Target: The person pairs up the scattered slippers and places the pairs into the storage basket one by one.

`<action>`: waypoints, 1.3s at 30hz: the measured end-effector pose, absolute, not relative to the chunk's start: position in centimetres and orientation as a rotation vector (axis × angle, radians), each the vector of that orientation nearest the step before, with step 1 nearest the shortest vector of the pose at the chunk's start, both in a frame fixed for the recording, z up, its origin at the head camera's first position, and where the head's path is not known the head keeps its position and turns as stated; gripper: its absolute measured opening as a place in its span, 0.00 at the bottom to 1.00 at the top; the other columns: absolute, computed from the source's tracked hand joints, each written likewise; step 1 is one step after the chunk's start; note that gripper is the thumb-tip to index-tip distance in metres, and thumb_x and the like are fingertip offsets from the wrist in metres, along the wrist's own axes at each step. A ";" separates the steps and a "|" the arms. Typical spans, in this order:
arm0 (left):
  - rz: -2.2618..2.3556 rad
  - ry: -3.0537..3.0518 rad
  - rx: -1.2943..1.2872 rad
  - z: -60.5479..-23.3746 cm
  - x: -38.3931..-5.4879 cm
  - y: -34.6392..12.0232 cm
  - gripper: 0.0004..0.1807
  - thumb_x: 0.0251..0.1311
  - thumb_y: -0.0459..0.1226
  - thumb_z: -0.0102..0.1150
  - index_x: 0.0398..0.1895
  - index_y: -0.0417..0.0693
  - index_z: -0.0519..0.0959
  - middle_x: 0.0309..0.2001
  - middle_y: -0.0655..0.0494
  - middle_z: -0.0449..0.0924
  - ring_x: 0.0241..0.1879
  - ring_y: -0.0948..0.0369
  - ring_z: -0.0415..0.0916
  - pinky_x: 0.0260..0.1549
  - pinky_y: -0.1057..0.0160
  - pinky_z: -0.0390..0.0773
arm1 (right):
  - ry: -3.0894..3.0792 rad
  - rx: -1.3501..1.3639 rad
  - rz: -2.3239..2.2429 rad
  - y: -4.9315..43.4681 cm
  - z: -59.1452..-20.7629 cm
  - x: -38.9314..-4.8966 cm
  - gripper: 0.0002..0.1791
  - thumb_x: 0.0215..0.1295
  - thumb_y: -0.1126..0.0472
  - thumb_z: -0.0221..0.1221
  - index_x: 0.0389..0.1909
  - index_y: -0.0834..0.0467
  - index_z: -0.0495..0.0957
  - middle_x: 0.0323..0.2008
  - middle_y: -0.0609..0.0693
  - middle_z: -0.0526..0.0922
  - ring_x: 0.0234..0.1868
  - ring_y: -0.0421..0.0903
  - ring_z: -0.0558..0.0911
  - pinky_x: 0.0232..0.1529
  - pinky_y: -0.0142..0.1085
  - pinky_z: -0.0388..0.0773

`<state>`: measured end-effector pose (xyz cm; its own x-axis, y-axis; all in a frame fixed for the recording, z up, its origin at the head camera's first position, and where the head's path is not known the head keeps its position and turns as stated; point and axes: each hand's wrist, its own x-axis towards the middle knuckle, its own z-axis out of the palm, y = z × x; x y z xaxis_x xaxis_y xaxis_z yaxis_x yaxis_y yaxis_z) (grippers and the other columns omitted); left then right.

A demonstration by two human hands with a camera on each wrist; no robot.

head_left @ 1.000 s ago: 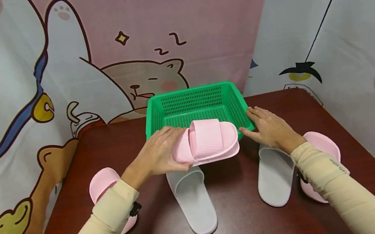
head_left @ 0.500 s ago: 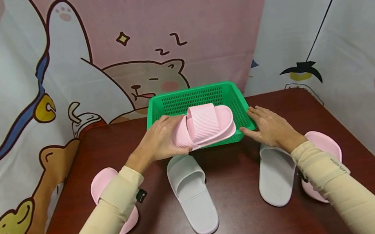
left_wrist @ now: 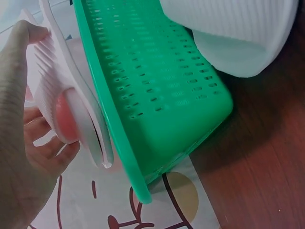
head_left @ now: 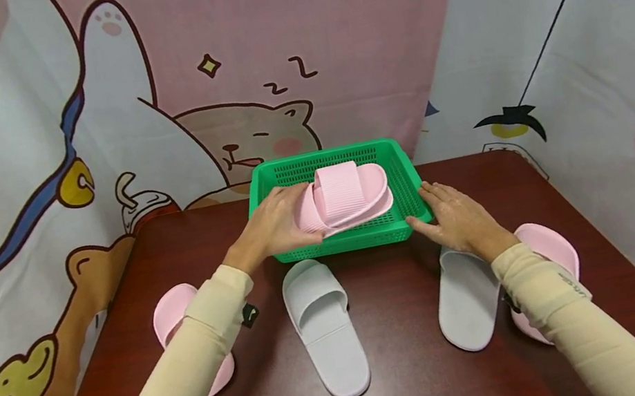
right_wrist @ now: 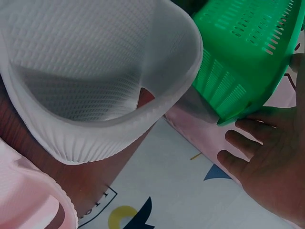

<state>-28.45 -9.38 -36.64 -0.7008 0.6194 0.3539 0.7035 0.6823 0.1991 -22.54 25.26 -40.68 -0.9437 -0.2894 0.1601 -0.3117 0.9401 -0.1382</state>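
Observation:
My left hand (head_left: 279, 222) grips a pair of pink slippers (head_left: 344, 195) by one end, thumb toward me. The two slippers lie one on the other, ribbed straps showing, over the green plastic basket (head_left: 350, 241). In the left wrist view, the slippers (left_wrist: 71, 102) appear beside the basket's rim (left_wrist: 107, 114), with fingers curled round their far side. My right hand (head_left: 453, 216) rests at the basket's front right corner, fingers fairly straight. The right wrist view shows that hand (right_wrist: 274, 148) with fingertips right at the basket's edge.
Two pale grey slippers (head_left: 338, 359) (head_left: 468, 306) lie on the dark red-brown table (head_left: 411, 378) in front of the basket. Farther out lie single pink slippers, one at left (head_left: 172, 310) and one at right (head_left: 552, 246), partly hidden by my sleeves. A cartoon-printed cloth (head_left: 355, 44) hangs behind.
My left hand has carried the pink slippers away from me, from in front of the basket to over its inside. The right hand has stayed at the basket's corner.

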 end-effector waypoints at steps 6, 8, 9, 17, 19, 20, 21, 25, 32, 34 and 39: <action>-0.463 -2.725 -1.027 -36.9 -30.1 -8.4 0.53 0.34 0.66 0.61 0.63 0.46 0.63 0.57 0.54 0.70 0.52 0.57 0.63 0.51 0.58 0.64 | -2.944 0.449 0.245 25.5 -40.9 -22.4 0.48 0.60 0.30 0.41 0.65 0.68 0.57 0.66 0.62 0.56 0.65 0.59 0.54 0.63 0.50 0.48; -0.458 -2.766 -1.019 -37.0 -30.6 -8.1 0.52 0.34 0.66 0.61 0.63 0.46 0.64 0.56 0.55 0.70 0.51 0.57 0.63 0.50 0.58 0.65 | -2.934 0.449 0.248 25.5 -40.9 -22.4 0.48 0.60 0.30 0.41 0.65 0.68 0.58 0.65 0.62 0.57 0.65 0.59 0.55 0.63 0.49 0.48; -0.456 -2.786 -1.018 -37.1 -30.9 -8.0 0.52 0.34 0.65 0.61 0.63 0.47 0.64 0.55 0.56 0.70 0.51 0.57 0.63 0.49 0.58 0.66 | -2.929 0.447 0.249 25.5 -40.9 -22.4 0.48 0.60 0.31 0.41 0.65 0.68 0.58 0.65 0.62 0.57 0.65 0.59 0.55 0.63 0.49 0.48; -0.561 -2.914 -1.042 -38.0 -32.2 -7.4 0.48 0.36 0.58 0.68 0.62 0.46 0.64 0.52 0.56 0.71 0.47 0.59 0.65 0.46 0.60 0.68 | -2.907 0.456 0.257 25.6 -40.9 -22.3 0.48 0.60 0.31 0.42 0.64 0.68 0.59 0.65 0.62 0.58 0.65 0.59 0.56 0.62 0.49 0.49; -0.589 -2.938 -1.040 -38.1 -32.5 -7.2 0.49 0.36 0.57 0.69 0.63 0.45 0.64 0.52 0.55 0.71 0.47 0.59 0.65 0.46 0.60 0.69 | -2.904 0.459 0.257 25.6 -40.9 -22.3 0.48 0.60 0.31 0.41 0.65 0.68 0.59 0.65 0.62 0.58 0.65 0.59 0.56 0.62 0.49 0.49; -0.598 -2.947 -1.040 -38.2 -32.7 -7.1 0.49 0.36 0.56 0.69 0.63 0.45 0.64 0.52 0.54 0.71 0.46 0.59 0.66 0.45 0.61 0.69 | -2.903 0.460 0.257 25.6 -40.8 -22.3 0.48 0.60 0.31 0.41 0.65 0.68 0.59 0.65 0.62 0.58 0.65 0.59 0.56 0.62 0.49 0.49; -0.601 -2.956 -1.039 -38.3 -32.8 -7.0 0.49 0.36 0.56 0.69 0.63 0.44 0.64 0.51 0.54 0.71 0.45 0.59 0.66 0.44 0.61 0.70 | -2.902 0.460 0.259 25.6 -40.8 -22.4 0.48 0.60 0.30 0.41 0.65 0.68 0.59 0.65 0.62 0.58 0.65 0.59 0.56 0.62 0.50 0.50; -0.554 -3.037 -1.014 -38.6 -33.5 -6.6 0.51 0.35 0.58 0.69 0.64 0.45 0.63 0.52 0.52 0.71 0.46 0.59 0.67 0.44 0.61 0.70 | -2.918 0.447 0.288 25.6 -40.8 -22.4 0.48 0.60 0.30 0.41 0.66 0.67 0.57 0.66 0.61 0.56 0.64 0.59 0.57 0.60 0.51 0.54; -0.540 -3.121 -1.005 -39.8 -33.9 -6.3 0.51 0.37 0.58 0.69 0.65 0.47 0.61 0.54 0.52 0.70 0.46 0.59 0.68 0.42 0.61 0.71 | -2.954 0.424 0.307 25.3 -40.9 -22.5 0.48 0.60 0.30 0.40 0.68 0.65 0.54 0.68 0.58 0.53 0.65 0.58 0.56 0.59 0.52 0.56; -0.554 -3.142 -1.002 -40.2 -34.0 -6.2 0.50 0.38 0.56 0.69 0.66 0.47 0.60 0.55 0.52 0.69 0.47 0.59 0.68 0.42 0.61 0.71 | -2.961 0.429 0.311 25.3 -40.9 -22.4 0.48 0.60 0.30 0.40 0.68 0.65 0.54 0.68 0.58 0.52 0.65 0.57 0.55 0.59 0.52 0.56; -0.583 -3.153 -1.050 -41.1 -34.0 -5.9 0.47 0.41 0.52 0.70 0.65 0.45 0.61 0.56 0.52 0.69 0.47 0.58 0.68 0.43 0.61 0.70 | -2.982 0.440 0.313 25.4 -40.9 -22.1 0.47 0.62 0.31 0.40 0.68 0.66 0.53 0.69 0.59 0.50 0.65 0.59 0.54 0.59 0.52 0.55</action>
<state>-34.05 -5.87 -41.06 -0.7821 0.6135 -0.1091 0.5340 0.7501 0.3900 -22.10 25.40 -40.91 -0.9518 -0.2733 0.1390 -0.2962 0.9367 -0.1864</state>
